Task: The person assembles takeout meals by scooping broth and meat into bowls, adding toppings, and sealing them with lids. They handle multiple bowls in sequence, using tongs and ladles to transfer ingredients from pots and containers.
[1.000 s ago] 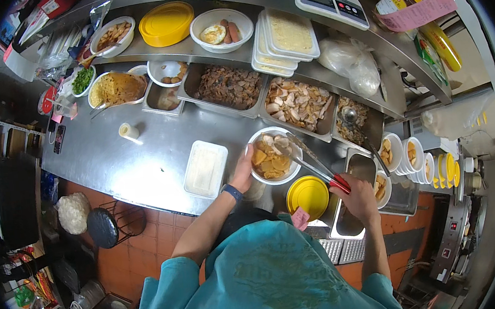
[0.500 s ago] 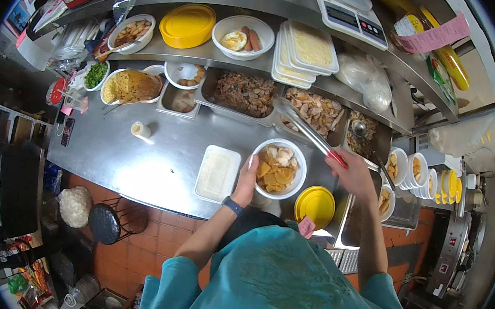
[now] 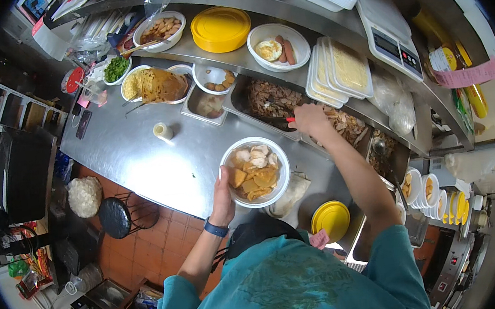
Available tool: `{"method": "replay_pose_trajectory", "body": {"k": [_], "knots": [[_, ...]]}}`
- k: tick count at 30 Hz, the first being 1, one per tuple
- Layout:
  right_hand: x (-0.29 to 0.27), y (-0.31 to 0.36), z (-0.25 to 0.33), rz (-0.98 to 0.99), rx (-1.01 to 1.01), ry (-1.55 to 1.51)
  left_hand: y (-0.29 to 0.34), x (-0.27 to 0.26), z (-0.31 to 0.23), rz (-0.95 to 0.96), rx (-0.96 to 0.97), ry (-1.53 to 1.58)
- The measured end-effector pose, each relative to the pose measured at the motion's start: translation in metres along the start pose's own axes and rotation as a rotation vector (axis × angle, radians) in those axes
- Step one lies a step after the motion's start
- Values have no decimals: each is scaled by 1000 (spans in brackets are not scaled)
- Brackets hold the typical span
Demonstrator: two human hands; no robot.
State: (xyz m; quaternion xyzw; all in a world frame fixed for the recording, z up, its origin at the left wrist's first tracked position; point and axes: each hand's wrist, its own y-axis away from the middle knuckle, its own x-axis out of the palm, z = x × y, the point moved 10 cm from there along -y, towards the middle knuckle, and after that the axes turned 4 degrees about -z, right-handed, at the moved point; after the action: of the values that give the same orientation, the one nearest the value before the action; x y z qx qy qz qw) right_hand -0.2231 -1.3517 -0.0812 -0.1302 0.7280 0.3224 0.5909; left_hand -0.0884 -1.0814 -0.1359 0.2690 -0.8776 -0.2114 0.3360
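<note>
White bowl (image 3: 286, 172), edge in curled left grip (image 3: 223, 203), right grip (image 3: 313, 120) closed round tongs (image 3: 290, 120), open counter (image 3: 145, 159) leftward

The left forearm (image 3: 197, 262) angles forward and slightly rightward from a bent elbow, the wrist (image 3: 220, 217) nearly straight. The left grip (image 3: 223, 199) curls in a hold near the torso (image 3: 297, 282), thumb (image 3: 224, 177) pointing forward, fingers mostly hidden. The right forearm (image 3: 352, 170) stretches farther out, slanting forward and leftward; the right grip (image 3: 311, 121) is closed, its back uppermost.
</note>
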Motion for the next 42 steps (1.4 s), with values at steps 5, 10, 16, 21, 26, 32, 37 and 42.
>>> {"method": "replay_pose_trajectory", "body": {"k": [5,10,16,21,26,32,37,42], "knots": [[31,-10,-3,-34,49,-108,-9,-11,-9,-49,10,-16],[15,0,-7,-56,97,-153,-15,-12,-13,-61,20,25],[13,9,-18,-158,340,-384,-12,-14,-4,-65,-4,118],[32,-50,-20,-196,462,-435,-13,-17,15,-71,-19,14],[40,-56,-17,-95,264,-313,-6,-25,22,-91,-44,32],[19,29,-16,-82,93,-255,-8,-27,10,-89,-22,11],[6,39,-9,-23,121,-214,-11,-26,2,-74,-30,37],[6,12,7,-10,157,-233,-11,-17,-2,-73,-28,40]]}}
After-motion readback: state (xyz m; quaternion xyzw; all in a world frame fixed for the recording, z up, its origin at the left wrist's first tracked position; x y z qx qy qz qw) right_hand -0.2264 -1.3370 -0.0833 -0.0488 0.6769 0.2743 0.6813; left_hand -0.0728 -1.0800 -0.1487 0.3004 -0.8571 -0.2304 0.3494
